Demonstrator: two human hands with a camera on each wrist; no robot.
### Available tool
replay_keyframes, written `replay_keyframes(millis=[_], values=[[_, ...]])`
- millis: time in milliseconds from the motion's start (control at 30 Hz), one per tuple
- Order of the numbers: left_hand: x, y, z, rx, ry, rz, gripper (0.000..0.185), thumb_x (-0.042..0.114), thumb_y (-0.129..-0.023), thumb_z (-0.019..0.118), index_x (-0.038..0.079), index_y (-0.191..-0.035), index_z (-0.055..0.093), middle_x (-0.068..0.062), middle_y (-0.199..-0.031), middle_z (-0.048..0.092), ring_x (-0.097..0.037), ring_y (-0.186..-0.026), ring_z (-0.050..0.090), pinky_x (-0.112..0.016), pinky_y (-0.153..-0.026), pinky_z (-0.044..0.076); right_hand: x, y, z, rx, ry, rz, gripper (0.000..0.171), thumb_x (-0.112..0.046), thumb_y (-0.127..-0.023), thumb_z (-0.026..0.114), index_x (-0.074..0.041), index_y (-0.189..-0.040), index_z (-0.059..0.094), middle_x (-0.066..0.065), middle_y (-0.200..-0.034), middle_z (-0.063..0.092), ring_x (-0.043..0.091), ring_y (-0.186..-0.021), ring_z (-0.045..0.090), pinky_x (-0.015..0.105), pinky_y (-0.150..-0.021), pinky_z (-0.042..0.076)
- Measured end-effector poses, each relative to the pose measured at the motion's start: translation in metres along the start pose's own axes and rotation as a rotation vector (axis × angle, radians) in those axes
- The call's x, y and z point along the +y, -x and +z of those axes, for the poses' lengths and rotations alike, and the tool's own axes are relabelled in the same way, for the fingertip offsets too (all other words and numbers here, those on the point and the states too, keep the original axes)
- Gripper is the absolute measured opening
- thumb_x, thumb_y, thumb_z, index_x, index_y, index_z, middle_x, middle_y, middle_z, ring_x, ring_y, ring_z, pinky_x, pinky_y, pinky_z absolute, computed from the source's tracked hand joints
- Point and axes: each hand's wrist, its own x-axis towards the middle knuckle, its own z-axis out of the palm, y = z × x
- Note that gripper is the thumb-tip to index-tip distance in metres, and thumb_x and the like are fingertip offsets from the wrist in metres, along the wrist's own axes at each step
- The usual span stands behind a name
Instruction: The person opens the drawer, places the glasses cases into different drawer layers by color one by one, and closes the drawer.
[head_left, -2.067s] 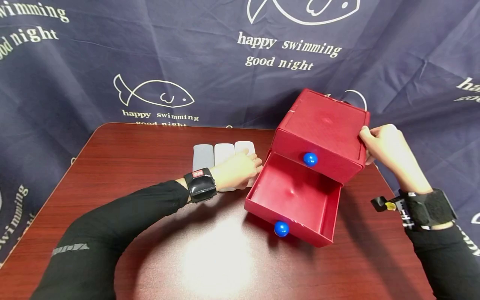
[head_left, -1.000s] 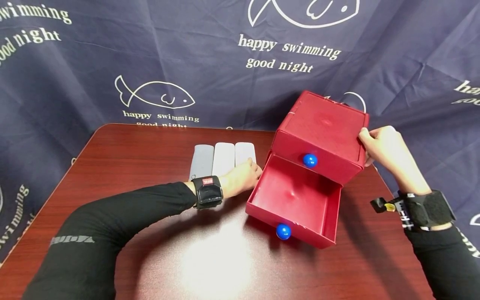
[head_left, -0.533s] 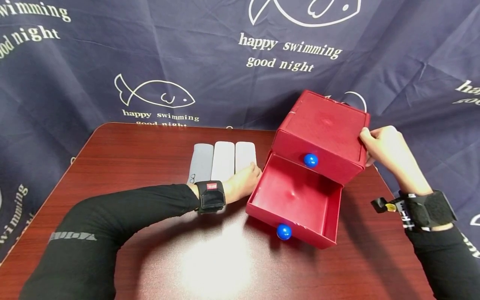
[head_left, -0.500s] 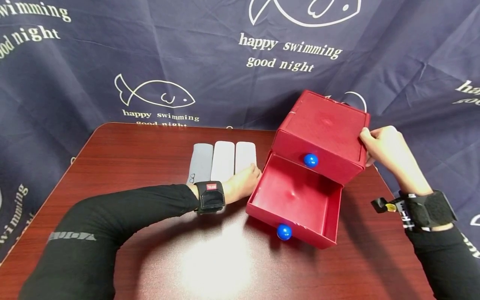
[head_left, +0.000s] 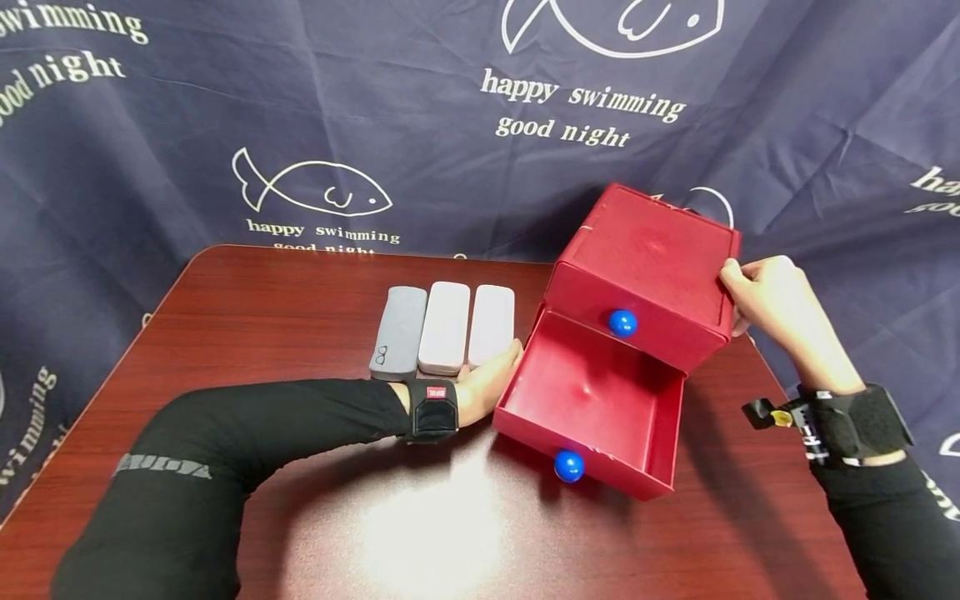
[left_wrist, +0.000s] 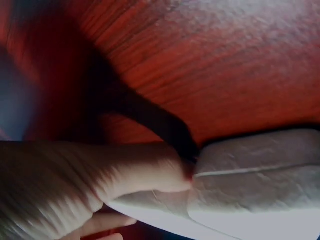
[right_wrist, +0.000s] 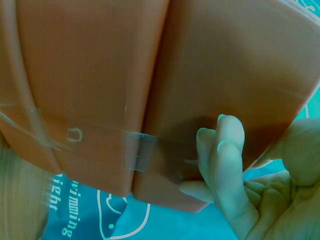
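Three glasses cases lie side by side: a grey case with a glasses mark, a middle white case, and a right white case. My left hand holds the near end of the right white case, thumb on its left side and fingers on its right. In the left wrist view the thumb tip meets the middle case's corner. My right hand grips the right edge of a red two-drawer box, thumb on top and fingers against the side. Its lower drawer is pulled out with nothing inside.
Both drawers have blue ball knobs, the upper knob on a closed drawer. Everything stands on a reddish-brown wooden table. A dark blue printed curtain hangs behind it. The open drawer's left wall stands close beside my left hand.
My left hand has drawn back toward the near end of the right white case, uncovering the cases' near ends. My right hand keeps its grip on the red box, which stays in place.
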Motion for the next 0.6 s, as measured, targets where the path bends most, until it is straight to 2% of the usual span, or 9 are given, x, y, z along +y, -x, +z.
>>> replay_keyframes(millis=[100,267,367,533,600], values=[[0.000,0.000,-0.002,-0.033,-0.026,0.002,0.069,0.035,-0.092,0.074,0.025,-0.152,0.042,0.007,-0.158,0.043,-0.018,-0.143,0.044,-0.035,-0.119,0.035,0.000,0.000,0.000,0.003,-0.004,0.002,0.057,-0.031,-0.099,0.035,-0.002,-0.061,0.065,0.001,-0.047,0.063,0.012,-0.041,0.063,0.022,-0.049,0.044],[0.001,-0.003,-0.004,-0.080,-0.038,-0.043,0.075,0.040,-0.090,0.074,0.021,-0.154,0.039,0.004,-0.158,0.045,-0.018,-0.144,0.045,-0.035,-0.118,0.036,0.001,-0.001,0.001,0.002,-0.004,0.003,0.058,-0.032,-0.100,0.034,0.000,-0.064,0.067,0.001,-0.047,0.063,0.011,-0.041,0.063,0.020,-0.050,0.044],[0.001,-0.005,-0.004,-0.104,-0.058,-0.038,0.079,0.042,-0.091,0.073,0.019,-0.156,0.035,0.002,-0.160,0.042,-0.018,-0.146,0.042,-0.035,-0.121,0.034,0.003,-0.001,0.002,0.001,-0.007,0.004,0.059,-0.033,-0.100,0.034,0.001,-0.066,0.068,0.001,-0.047,0.064,0.012,-0.041,0.064,0.020,-0.050,0.044],[0.000,-0.010,0.000,-0.091,-0.096,0.022,0.081,0.048,-0.091,0.070,0.016,-0.157,0.034,-0.001,-0.162,0.040,-0.020,-0.147,0.042,-0.037,-0.122,0.034,0.003,-0.002,0.002,0.001,0.000,0.003,0.059,-0.033,-0.100,0.034,-0.001,-0.064,0.067,0.001,-0.047,0.063,0.012,-0.041,0.064,0.021,-0.050,0.044],[-0.002,-0.010,0.003,-0.062,-0.074,0.030,0.081,0.048,-0.090,0.071,0.016,-0.156,0.036,-0.002,-0.160,0.043,-0.021,-0.145,0.044,-0.038,-0.121,0.036,0.003,-0.001,0.002,0.000,0.004,0.001,0.059,-0.033,-0.100,0.034,-0.001,-0.063,0.067,0.001,-0.047,0.063,0.012,-0.041,0.063,0.021,-0.050,0.044]])
